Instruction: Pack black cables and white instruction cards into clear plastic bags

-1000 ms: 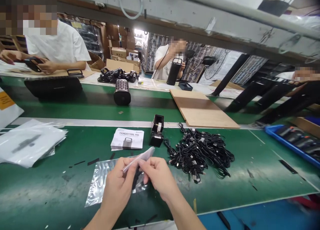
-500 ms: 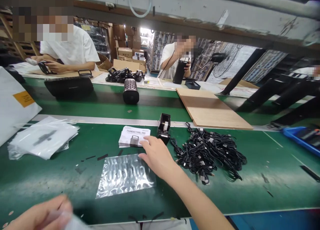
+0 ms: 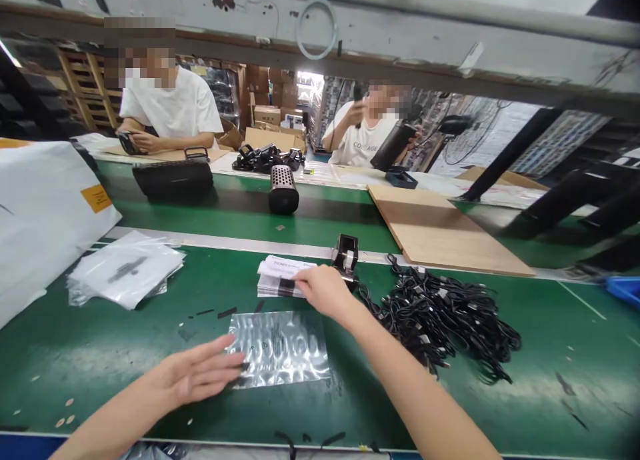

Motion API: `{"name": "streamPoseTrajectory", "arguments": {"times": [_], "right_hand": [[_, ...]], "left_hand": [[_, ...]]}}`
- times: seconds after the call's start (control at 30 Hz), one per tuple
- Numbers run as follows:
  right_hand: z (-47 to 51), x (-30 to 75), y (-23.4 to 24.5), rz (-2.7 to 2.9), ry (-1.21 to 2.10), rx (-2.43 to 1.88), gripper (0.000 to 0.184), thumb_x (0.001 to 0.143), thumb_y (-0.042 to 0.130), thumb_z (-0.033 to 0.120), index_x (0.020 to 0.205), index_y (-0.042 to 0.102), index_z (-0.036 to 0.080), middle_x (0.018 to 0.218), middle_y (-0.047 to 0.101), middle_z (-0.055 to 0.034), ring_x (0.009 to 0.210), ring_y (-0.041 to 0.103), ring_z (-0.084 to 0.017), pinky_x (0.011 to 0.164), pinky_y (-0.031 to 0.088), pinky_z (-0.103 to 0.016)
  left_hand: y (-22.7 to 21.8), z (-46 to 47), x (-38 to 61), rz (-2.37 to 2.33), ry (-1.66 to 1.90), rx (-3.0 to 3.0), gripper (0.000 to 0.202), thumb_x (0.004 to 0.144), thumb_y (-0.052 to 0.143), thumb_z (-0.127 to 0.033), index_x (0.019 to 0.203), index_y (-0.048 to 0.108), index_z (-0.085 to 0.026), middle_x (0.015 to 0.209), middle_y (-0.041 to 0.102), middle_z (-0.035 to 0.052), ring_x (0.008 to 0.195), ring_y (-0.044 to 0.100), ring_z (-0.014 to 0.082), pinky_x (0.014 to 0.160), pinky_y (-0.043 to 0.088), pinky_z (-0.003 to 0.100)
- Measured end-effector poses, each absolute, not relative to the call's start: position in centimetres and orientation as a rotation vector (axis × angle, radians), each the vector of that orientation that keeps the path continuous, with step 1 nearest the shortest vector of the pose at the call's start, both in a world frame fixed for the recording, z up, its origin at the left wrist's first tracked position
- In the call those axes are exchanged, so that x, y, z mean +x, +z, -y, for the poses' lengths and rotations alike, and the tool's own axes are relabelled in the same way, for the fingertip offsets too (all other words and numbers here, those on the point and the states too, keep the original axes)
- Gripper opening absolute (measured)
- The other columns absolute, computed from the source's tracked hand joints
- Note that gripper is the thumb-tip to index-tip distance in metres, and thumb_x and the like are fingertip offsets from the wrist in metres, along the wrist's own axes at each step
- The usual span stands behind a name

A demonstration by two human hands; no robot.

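Note:
My left hand [image 3: 206,372] is open, its fingers stretched over the left edge of a clear plastic bag [image 3: 287,350] lying flat on the green table. With thumb and fingers pinched together, my right hand [image 3: 324,290] grips the right side of the top printed leaflet [image 3: 283,265]. That leaflet is partly raised from the stack of leaflets [image 3: 270,291] under it. Just behind my right hand stands a black tape dispenser [image 3: 347,255]. A heap of black coiled cables [image 3: 450,317] lies right of my forearm.
A pile of plastic bags [image 3: 127,270] lies at left, beside a large white sack [image 3: 45,213]. Across the belt are a black speaker [image 3: 284,190], a long black case [image 3: 173,179] and a wooden board [image 3: 445,230]. Two co-workers [image 3: 173,110] sit opposite. A beam [image 3: 240,30] crosses overhead.
My left hand has let go of a whitish, blurred thing and moved right to the clear bag, fingers now spread. My right hand has pinched the top leaflet and raised it slightly.

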State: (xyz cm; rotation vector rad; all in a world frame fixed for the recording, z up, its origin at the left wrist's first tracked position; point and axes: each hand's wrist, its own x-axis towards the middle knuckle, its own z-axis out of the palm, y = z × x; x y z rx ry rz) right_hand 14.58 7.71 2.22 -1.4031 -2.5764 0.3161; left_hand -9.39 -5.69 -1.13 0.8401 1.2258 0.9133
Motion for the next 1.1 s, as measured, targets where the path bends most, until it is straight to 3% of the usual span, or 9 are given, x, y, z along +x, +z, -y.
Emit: {"name": "streamPoseTrajectory", "arguments": {"times": [0.1, 0.2, 0.23, 0.3, 0.4, 0.5, 0.67, 0.83, 1.1], "right_hand": [[-3.4, 15.0, 0.9, 2.555, 0.389, -1.222, 0.026, 0.085, 0.045, 0.019, 0.095, 0.068, 0.026, 0.107, 0.066, -0.003, 0.099, 0.06, -0.02, 0.089, 0.041, -0.032], [0.0, 16.6, -0.6, 2.046, 0.591, -1.298, 0.033, 0.079, 0.055, 0.026, 0.112, 0.059, 0.022, 0.134, 0.044, -0.0082, 0.12, 0.042, -0.025, 0.1, 0.033, -0.039], [0.7, 17.4, -1.0, 1.817, 0.729, -1.374, 0.041, 0.078, 0.057, 0.029, 0.117, 0.054, 0.02, 0.134, 0.044, -0.0111, 0.119, 0.044, -0.026, 0.096, 0.037, -0.041], [1.2, 19.2, -1.4, 1.455, 1.13, -1.423, 0.044, 0.077, 0.057, 0.034, 0.118, 0.053, 0.017, 0.12, 0.056, -0.0133, 0.104, 0.056, -0.026, 0.083, 0.048, -0.04], [1.3, 21.8, -1.5, 1.168, 1.532, -1.315, 0.036, 0.074, 0.061, 0.039, 0.1, 0.062, 0.015, 0.093, 0.069, -0.0092, 0.081, 0.065, -0.023, 0.073, 0.052, -0.036], [1.8, 23.9, -1.7, 1.024, 1.428, -1.41, 0.038, 0.068, 0.066, 0.043, 0.094, 0.064, 0.015, 0.092, 0.07, -0.0087, 0.08, 0.065, -0.024, 0.071, 0.053, -0.035], [3.4, 25.4, -2.8, 0.942, 1.422, -1.475, 0.042, 0.069, 0.066, 0.044, 0.101, 0.062, 0.017, 0.098, 0.069, -0.0095, 0.083, 0.065, -0.025, 0.071, 0.053, -0.035], [3.9, 25.6, -3.0, 0.847, 1.343, -1.486, 0.044, 0.065, 0.068, 0.046, 0.097, 0.065, 0.017, 0.093, 0.07, -0.01, 0.081, 0.065, -0.027, 0.07, 0.053, -0.038], [4.2, 24.5, -4.0, 0.778, 1.366, -1.422, 0.044, 0.065, 0.068, 0.046, 0.098, 0.064, 0.018, 0.096, 0.07, -0.0088, 0.082, 0.065, -0.025, 0.067, 0.054, -0.035]], "left_hand": [[-1.0, 2.1, -5.8, -0.991, 0.897, 0.656, 0.042, 0.072, 0.062, -0.047, 0.103, 0.064, -0.019, 0.11, 0.065, 0.0095, 0.103, 0.058, 0.0261, 0.093, 0.044, 0.038], [-0.9, 0.7, -2.5, -0.968, 0.893, 0.604, 0.025, 0.078, 0.061, -0.032, 0.1, 0.065, -0.02, 0.106, 0.067, 0.005, 0.099, 0.059, 0.0175, 0.09, 0.046, 0.029], [-1.0, 0.7, -1.6, -0.957, 0.855, 0.613, 0.023, 0.078, 0.061, -0.031, 0.099, 0.065, -0.021, 0.104, 0.067, 0.0037, 0.096, 0.06, 0.0158, 0.088, 0.046, 0.027], [-1.3, 1.1, -0.3, -0.951, 0.77, 0.656, 0.025, 0.078, 0.059, -0.036, 0.098, 0.065, -0.021, 0.099, 0.067, 0.0028, 0.089, 0.061, 0.0151, 0.083, 0.048, 0.027], [-2.1, 1.7, 0.7, -1.099, 0.705, 0.897, 0.037, 0.08, 0.05, -0.048, 0.101, 0.062, -0.02, 0.074, 0.065, 0.001, 0.069, 0.06, 0.0144, 0.066, 0.05, 0.026], [-2.7, 1.6, 0.7, -1.345, 0.669, 1.305, 0.034, 0.079, 0.049, -0.048, 0.096, 0.061, -0.022, 0.062, 0.056, -0.0031, 0.055, 0.051, 0.0129, 0.053, 0.042, 0.023], [-2.5, 1.0, 0.7, -1.616, 0.514, 1.753, 0.021, 0.077, 0.051, -0.041, 0.069, 0.059, -0.023, 0.065, 0.057, -0.0021, 0.058, 0.051, 0.0153, 0.054, 0.035, 0.025], [-3.0, 0.8, 2.8, -1.775, 0.447, 1.899, 0.017, 0.072, 0.058, -0.04, 0.068, 0.058, -0.023, 0.073, 0.057, -0.0014, 0.066, 0.056, 0.018, 0.058, 0.036, 0.026], [-3.4, 1.2, 2.9, -1.738, 0.406, 2.011, 0.027, 0.084, 0.04, -0.031, 0.067, 0.059, -0.023, 0.071, 0.055, -0.0008, 0.066, 0.056, 0.0172, 0.059, 0.037, 0.026]]}}
